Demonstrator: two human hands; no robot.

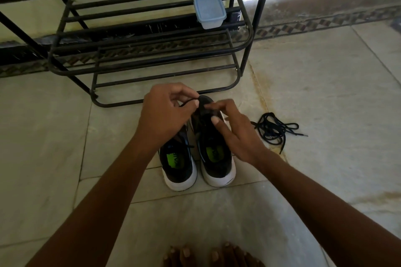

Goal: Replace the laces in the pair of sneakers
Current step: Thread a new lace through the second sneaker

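Two black sneakers with white soles and green insole labels stand side by side on the floor, heels toward me: the left sneaker (180, 165) and the right sneaker (217, 158). My left hand (165, 112) pinches the end of a black lace (187, 102) above the right sneaker's toe area. My right hand (234, 130) rests on the right sneaker's upper, fingers curled at its eyelets, thumb pressed on the tongue. A loose tangle of black laces (275, 129) lies on the floor to the right of the shoes.
A black metal shoe rack (152, 54) stands just behind the sneakers, with a pale blue lidded plastic box (209, 11) on its shelf. The floor is beige tile. My bare toes (212, 256) show at the bottom edge.
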